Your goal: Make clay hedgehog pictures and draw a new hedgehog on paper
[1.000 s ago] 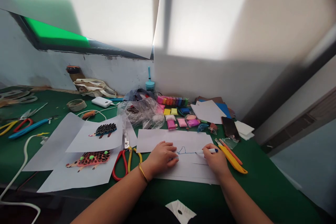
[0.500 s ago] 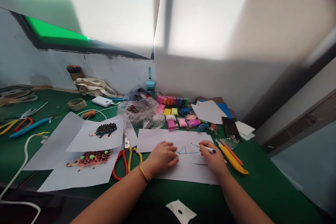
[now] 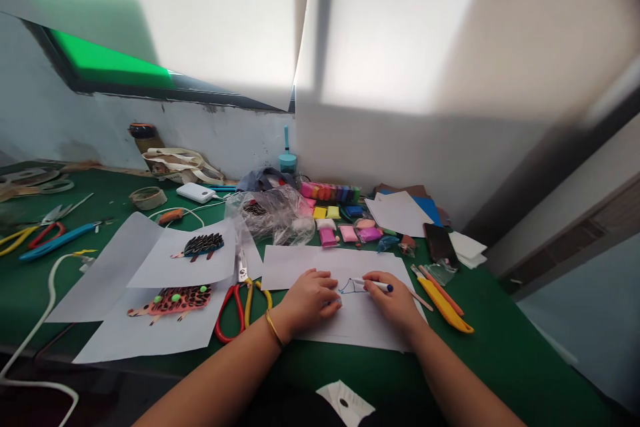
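My right hand (image 3: 393, 300) grips a white marker (image 3: 375, 285) with a dark blue end, its tip over the blue line drawing (image 3: 349, 287). That drawing is on a white sheet of paper (image 3: 350, 330), which lies over other sheets. My left hand (image 3: 311, 300) rests flat on the paper just left of the drawing, fingers stretched out. Close to my left wrist lie scissors (image 3: 243, 310) with red and yellow handles. Two sheets with hedgehog pictures, one dark-spined hedgehog (image 3: 203, 246) and one pink hedgehog (image 3: 175, 300), lie further left.
Several packs of coloured clay (image 3: 327, 237) and a crumpled plastic bag (image 3: 273, 213) sit behind the paper. A yellow cutter (image 3: 447, 307) and a dark phone (image 3: 441, 243) lie to the right. At left are a blue tool (image 3: 57, 242), a tape roll (image 3: 148, 197) and a white cable (image 3: 53, 287).
My right hand has moved left with the marker, bringing the tip over the drawing's raised part. A slanting blue line now shows there. My left hand stays in place.
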`<move>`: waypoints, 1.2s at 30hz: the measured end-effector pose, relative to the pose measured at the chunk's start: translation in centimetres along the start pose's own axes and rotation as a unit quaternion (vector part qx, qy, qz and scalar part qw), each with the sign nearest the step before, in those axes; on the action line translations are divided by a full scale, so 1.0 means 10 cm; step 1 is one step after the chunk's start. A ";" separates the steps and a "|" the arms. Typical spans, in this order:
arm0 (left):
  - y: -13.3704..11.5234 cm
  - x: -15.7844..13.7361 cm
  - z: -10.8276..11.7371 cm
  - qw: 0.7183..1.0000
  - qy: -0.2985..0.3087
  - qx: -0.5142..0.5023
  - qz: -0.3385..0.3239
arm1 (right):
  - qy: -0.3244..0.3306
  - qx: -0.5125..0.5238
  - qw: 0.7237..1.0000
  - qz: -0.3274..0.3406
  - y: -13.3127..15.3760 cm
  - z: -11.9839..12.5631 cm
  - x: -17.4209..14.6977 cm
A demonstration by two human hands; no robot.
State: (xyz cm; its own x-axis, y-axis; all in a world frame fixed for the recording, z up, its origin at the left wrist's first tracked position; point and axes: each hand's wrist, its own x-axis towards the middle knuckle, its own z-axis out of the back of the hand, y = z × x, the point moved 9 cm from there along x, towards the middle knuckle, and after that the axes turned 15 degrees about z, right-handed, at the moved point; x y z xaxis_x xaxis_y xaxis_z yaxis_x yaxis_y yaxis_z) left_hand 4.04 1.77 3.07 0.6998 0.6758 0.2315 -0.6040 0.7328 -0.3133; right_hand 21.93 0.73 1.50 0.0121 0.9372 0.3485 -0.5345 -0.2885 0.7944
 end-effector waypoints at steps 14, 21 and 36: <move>-0.01 0.00 0.03 1.000 -0.008 0.000 0.004 | 0.003 0.017 1.000 -0.003 0.04 -0.01 -0.01; -0.01 0.01 0.02 1.000 0.000 0.004 0.005 | 0.002 0.014 1.000 -0.006 0.02 -0.02 -0.01; -0.03 0.00 0.04 1.000 -0.004 -0.001 0.002 | 0.002 0.019 1.000 -0.002 0.03 -0.02 -0.01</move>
State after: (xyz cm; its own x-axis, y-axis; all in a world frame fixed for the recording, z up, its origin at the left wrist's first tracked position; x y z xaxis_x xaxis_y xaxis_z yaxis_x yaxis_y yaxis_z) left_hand 4.09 1.64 3.51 0.6935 0.6800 0.2381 -0.6064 0.7293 -0.3169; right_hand 21.59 0.60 1.64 0.0111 0.9395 0.3424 -0.5016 -0.2910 0.8146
